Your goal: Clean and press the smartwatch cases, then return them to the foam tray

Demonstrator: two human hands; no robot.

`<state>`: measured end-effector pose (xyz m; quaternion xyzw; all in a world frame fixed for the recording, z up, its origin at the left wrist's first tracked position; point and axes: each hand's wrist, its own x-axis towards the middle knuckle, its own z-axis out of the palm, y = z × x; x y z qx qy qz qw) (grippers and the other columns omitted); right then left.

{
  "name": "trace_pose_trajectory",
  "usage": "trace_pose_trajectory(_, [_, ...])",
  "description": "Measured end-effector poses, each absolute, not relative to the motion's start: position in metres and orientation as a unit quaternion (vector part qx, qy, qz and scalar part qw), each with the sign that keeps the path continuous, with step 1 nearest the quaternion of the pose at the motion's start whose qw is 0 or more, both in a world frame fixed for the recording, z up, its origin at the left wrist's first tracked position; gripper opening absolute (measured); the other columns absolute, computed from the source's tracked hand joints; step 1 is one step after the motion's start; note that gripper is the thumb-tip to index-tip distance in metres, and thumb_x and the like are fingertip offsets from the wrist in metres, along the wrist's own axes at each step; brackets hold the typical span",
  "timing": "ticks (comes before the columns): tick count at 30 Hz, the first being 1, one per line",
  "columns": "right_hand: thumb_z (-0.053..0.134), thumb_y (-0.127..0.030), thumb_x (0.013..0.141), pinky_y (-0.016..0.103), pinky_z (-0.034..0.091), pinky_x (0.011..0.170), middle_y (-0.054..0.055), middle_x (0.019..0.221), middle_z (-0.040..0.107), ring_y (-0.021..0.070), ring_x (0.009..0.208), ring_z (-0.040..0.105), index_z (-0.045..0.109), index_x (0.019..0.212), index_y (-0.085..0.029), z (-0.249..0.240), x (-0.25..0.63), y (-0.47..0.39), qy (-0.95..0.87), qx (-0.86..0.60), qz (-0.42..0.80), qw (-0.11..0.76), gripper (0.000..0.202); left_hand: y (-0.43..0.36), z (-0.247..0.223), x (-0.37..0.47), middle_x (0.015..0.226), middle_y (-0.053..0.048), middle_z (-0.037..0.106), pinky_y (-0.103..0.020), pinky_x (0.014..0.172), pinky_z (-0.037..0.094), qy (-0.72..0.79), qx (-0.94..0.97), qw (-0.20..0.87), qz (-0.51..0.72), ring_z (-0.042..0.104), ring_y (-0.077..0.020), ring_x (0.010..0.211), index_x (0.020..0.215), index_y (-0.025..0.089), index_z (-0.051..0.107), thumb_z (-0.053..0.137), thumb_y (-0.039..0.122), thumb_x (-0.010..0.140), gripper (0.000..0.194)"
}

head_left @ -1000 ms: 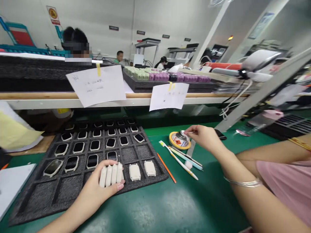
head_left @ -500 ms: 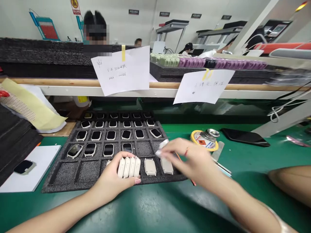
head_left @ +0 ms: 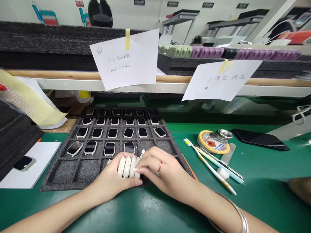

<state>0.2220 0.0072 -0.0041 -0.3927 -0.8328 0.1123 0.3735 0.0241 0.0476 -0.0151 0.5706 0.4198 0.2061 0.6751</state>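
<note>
A row of several off-white watch cases [head_left: 126, 167] stands edge-up in my left hand [head_left: 110, 178], its fingers and thumb wrapped around them at the tray's front edge. My right hand [head_left: 162, 168] meets the row's right end, fingertips pinched on a small white wad [head_left: 143, 152], perhaps a wipe; most of it is hidden. Beneath both hands lies a black foam tray [head_left: 62, 170] with compartments. Smartwatches with dark screens [head_left: 112, 133] and pale frames sit in its rows. The two front-right compartments are covered by my right hand.
Right of the tray lie a toothbrush [head_left: 210, 166], a pale pen-like tool [head_left: 225, 165], a yellow-rimmed tin [head_left: 213, 142] and a black phone [head_left: 261, 139]. At left, one watch [head_left: 23, 162] rests on a white pad [head_left: 41, 161]. Handwritten papers [head_left: 126, 61] hang from the shelf.
My right hand has moved left, from above the tray's front-right compartments to the cases in my left hand. The view has shifted, and the toothbrush now shows.
</note>
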Motion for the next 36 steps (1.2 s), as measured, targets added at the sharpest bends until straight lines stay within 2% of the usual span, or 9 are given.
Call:
trace_pose_trajectory(3, [0.054, -0.018, 0.1, 0.03, 0.051, 0.07, 0.004, 0.085, 0.065, 0.0169, 0.077, 0.057, 0.063, 0.089, -0.019, -0.007, 0.219, 0.003, -0.841, -0.39, 0.125, 0.353, 0.014, 0.049, -0.013, 0.025, 0.095, 0.001, 0.06, -0.034, 0.082, 0.045, 0.426, 0.575, 0.668, 0.203, 0.055, -0.0193, 0.087, 0.109, 0.022, 0.051, 0.083, 0.027, 0.062, 0.058])
trace_pose_trajectory(8, [0.056, -0.018, 0.099, 0.032, 0.053, 0.075, 0.006, 0.087, 0.064, 0.0183, 0.082, 0.059, 0.063, 0.092, -0.018, -0.007, 0.222, 0.009, -0.812, -0.403, 0.097, 0.411, 0.009, 0.049, -0.011, 0.026, 0.095, 0.0, 0.06, -0.036, 0.084, 0.044, 0.438, 0.586, 0.654, 0.194, 0.056, -0.0204, 0.088, 0.109, 0.022, 0.05, 0.082, 0.032, 0.064, 0.056])
trace_pose_trajectory(12, [0.052, -0.018, 0.1, 0.03, 0.051, 0.069, 0.005, 0.084, 0.064, 0.0176, 0.077, 0.057, 0.063, 0.087, -0.018, -0.004, 0.219, 0.002, -0.834, -0.411, 0.104, 0.353, 0.017, 0.048, -0.012, 0.027, 0.095, -0.001, 0.06, -0.036, 0.084, 0.045, 0.432, 0.594, 0.646, 0.207, 0.055, -0.021, 0.088, 0.107, 0.021, 0.051, 0.082, 0.033, 0.062, 0.056])
trace_pose_trajectory(14, [0.051, -0.018, 0.101, 0.03, 0.052, 0.069, 0.006, 0.084, 0.064, 0.018, 0.077, 0.058, 0.063, 0.088, -0.018, -0.005, 0.217, 0.0, -0.835, -0.414, 0.093, 0.35, 0.018, 0.048, -0.012, 0.027, 0.095, 0.0, 0.061, -0.036, 0.083, 0.045, 0.434, 0.597, 0.644, 0.203, 0.056, -0.021, 0.088, 0.108, 0.022, 0.051, 0.082, 0.033, 0.063, 0.056])
trace_pose_trajectory(18, [0.056, -0.018, 0.099, 0.032, 0.054, 0.076, 0.006, 0.087, 0.066, 0.019, 0.083, 0.062, 0.065, 0.092, -0.017, -0.006, 0.22, 0.009, -0.806, -0.421, 0.086, 0.407, 0.011, 0.048, -0.015, 0.026, 0.097, -0.001, 0.06, -0.037, 0.083, 0.046, 0.449, 0.606, 0.627, 0.199, 0.057, -0.0219, 0.088, 0.11, 0.022, 0.052, 0.081, 0.034, 0.065, 0.055])
trace_pose_trajectory(23, [0.067, -0.014, 0.091, 0.028, 0.052, 0.072, 0.001, 0.083, 0.068, 0.0152, 0.076, 0.063, 0.068, 0.088, -0.02, -0.003, 0.233, 0.023, -0.729, -0.485, 0.158, 0.458, 0.007, 0.047, -0.015, 0.023, 0.104, -0.005, 0.065, -0.041, 0.088, 0.046, 0.439, 0.605, 0.633, 0.201, 0.061, -0.0268, 0.097, 0.109, 0.023, 0.052, 0.083, 0.034, 0.063, 0.056])
trace_pose_trajectory(26, [0.071, -0.015, 0.088, 0.027, 0.051, 0.07, -0.001, 0.08, 0.068, 0.0148, 0.073, 0.063, 0.068, 0.086, -0.021, 0.001, 0.234, 0.02, -0.691, -0.504, 0.177, 0.487, 0.008, 0.046, -0.015, 0.024, 0.104, -0.005, 0.065, -0.04, 0.088, 0.047, 0.433, 0.604, 0.637, 0.205, 0.061, -0.0257, 0.097, 0.107, 0.023, 0.052, 0.083, 0.031, 0.062, 0.056])
trace_pose_trajectory(31, [0.067, -0.02, 0.093, 0.034, 0.047, 0.077, 0.004, 0.087, 0.067, 0.019, 0.084, 0.059, 0.07, 0.088, -0.02, 0.003, 0.214, 0.004, -0.808, -0.41, 0.143, 0.399, 0.006, 0.047, -0.018, 0.027, 0.084, 0.004, 0.059, -0.028, 0.071, 0.045, 0.411, 0.596, 0.65, 0.232, 0.055, -0.016, 0.078, 0.101, 0.022, 0.052, 0.085, 0.026, 0.06, 0.053])
trace_pose_trajectory(36, [0.067, -0.023, 0.094, 0.038, 0.042, 0.08, 0.004, 0.092, 0.067, 0.0211, 0.087, 0.055, 0.07, 0.089, -0.02, 0.003, 0.208, 0.006, -0.828, -0.434, 0.104, 0.339, 0.006, 0.048, -0.018, 0.025, 0.085, 0.005, 0.058, -0.026, 0.068, 0.043, 0.403, 0.598, 0.658, 0.215, 0.052, -0.0142, 0.076, 0.101, 0.022, 0.051, 0.083, 0.028, 0.064, 0.049])
